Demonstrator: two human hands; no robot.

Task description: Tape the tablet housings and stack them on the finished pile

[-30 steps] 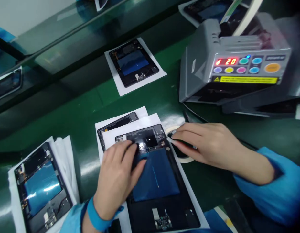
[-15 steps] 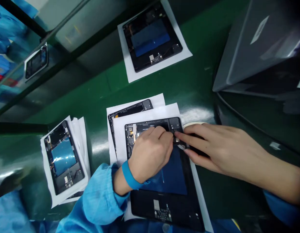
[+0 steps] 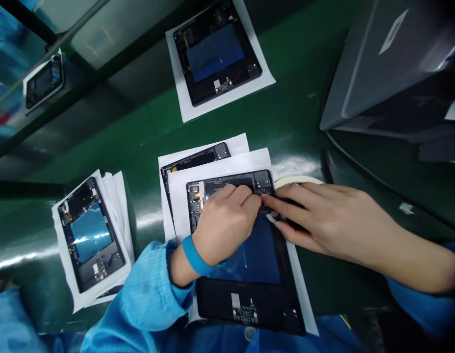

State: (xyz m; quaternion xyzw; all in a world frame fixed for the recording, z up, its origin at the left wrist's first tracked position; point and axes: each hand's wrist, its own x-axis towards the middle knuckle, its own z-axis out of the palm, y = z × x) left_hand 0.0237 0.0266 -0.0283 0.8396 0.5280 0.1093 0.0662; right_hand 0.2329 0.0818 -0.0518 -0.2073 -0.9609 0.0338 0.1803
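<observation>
Bench (image 3: 293, 117): one tape roll (image 3: 299, 179); at one tablet (image 3: 255, 264), left hand (image 3: 227, 220) curled, right hand (image 3: 319, 215) half-open, grips unclear.

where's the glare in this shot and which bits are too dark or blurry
Head view: white glare streaks cross the opened tablet at lower left, and a pale sheen lies on the green bench beyond the tape roll; the grey machine's underside sinks into shadow. Head view: the top-left background is smeared; left hand and right hand look sharper.
</observation>
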